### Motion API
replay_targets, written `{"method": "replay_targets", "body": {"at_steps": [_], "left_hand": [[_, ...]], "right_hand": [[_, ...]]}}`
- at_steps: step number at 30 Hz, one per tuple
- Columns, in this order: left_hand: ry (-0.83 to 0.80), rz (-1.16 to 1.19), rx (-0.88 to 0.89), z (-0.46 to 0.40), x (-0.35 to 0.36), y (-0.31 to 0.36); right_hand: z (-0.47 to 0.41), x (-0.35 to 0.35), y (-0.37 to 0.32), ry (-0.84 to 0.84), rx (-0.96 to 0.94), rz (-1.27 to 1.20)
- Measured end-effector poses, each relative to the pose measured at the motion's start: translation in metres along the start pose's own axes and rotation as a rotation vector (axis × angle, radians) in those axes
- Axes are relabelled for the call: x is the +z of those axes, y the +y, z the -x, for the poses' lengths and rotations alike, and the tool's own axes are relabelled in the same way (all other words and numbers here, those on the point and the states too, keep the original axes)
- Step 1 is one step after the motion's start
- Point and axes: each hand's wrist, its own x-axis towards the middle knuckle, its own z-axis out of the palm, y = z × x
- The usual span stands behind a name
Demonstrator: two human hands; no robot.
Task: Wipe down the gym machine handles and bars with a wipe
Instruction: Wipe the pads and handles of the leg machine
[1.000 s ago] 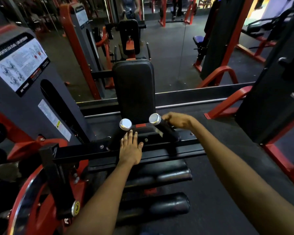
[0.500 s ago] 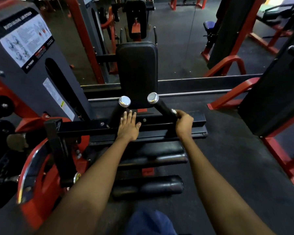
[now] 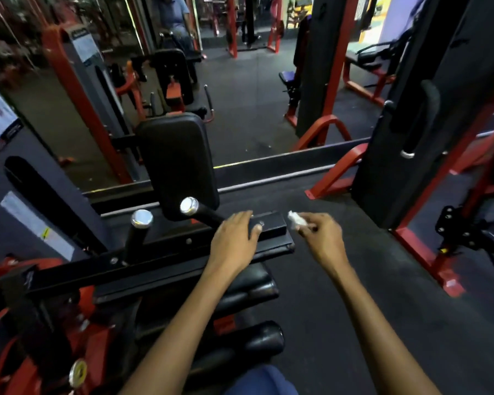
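Observation:
Two black handles with chrome end caps rise from the machine's black crossbar (image 3: 160, 260): the left handle (image 3: 137, 232) and the right handle (image 3: 203, 213). My left hand (image 3: 236, 238) rests on the right end of the crossbar, at the base of the right handle, thumb against the bar's end block. My right hand (image 3: 321, 236) hovers just right of the bar's end and pinches a small crumpled white wipe (image 3: 295, 219) in its fingertips, clear of the machine.
A black back pad (image 3: 180, 163) stands behind the handles. Black roller pads (image 3: 251, 340) lie below the crossbar. A grey weight-stack cover (image 3: 29, 195) is at the left, a black and red machine (image 3: 428, 115) at the right, with dark floor (image 3: 340, 295) between. A mirror wall faces me.
My left hand moved right along the crossbar to the base of the right handle. My right hand came off the right handle and now holds the wipe beside the bar's end.

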Motion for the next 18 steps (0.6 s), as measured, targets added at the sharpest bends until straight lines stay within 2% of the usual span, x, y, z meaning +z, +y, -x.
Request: {"method": "replay_targets", "body": {"at_steps": [4,9,18], "left_hand": [[0.047,-0.059,0.058,-0.015,0.024,0.025],[0.027,-0.055,0.041,-0.047,0.069,0.040],[0.082,0.035,-0.194,-0.136,0.118,0.068]], "right_hand": [[-0.003,-0.040,0.020,0.163,0.022,0.119],[-0.042,-0.060,0.052,0.169,0.012,0.195],[-0.175,-0.056,0.081,-0.204,-0.111,0.315]]}}
